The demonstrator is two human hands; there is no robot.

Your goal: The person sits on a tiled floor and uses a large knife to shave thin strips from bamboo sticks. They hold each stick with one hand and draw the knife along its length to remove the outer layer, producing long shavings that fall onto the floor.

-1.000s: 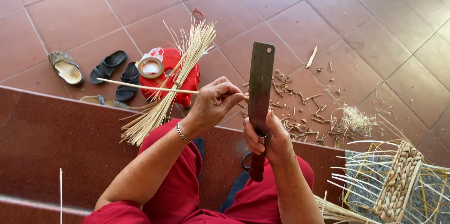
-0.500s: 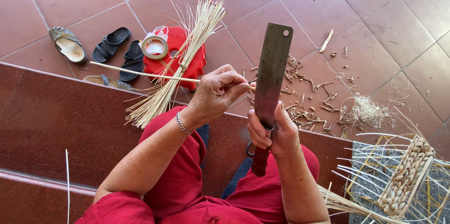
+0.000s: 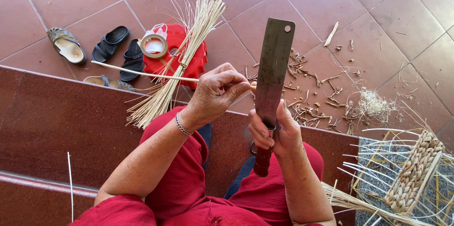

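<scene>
- Head view: the right hand (image 3: 274,129) is clamped round the handle of a cleaver (image 3: 273,77), whose flat blade stands upright with its tip pointing away from the person.
- The left hand (image 3: 215,94) is pinched shut on a thin cane strip (image 3: 142,72); thumb and forefinger meet right at the blade's left edge, and the strip runs out leftward from the fingers, over the red stool (image 3: 182,55).
- Compared with a second ago, the left hand has drawn in closer to the blade, and both hands sit higher and nearer the camera. The cleaver stands about as upright as it did.
- The strip's free end reaches about as far left as before, just short of the sandals (image 3: 111,44). Judging from this, the strip is being held against the edge and scraped or thinned in short pulls, not fed through in one long draw.
- Beyond the left hand, a bundle of canes (image 3: 189,41) lies across the stool beside a tape roll (image 3: 154,45); neither has shifted.
- Beyond the right hand, shavings (image 3: 321,98) litter the tiled floor (image 3: 378,13).
- To the right of the right hand, near the person's knee, lies a half-woven basket (image 3: 414,171) with loose spokes, untouched.
</scene>
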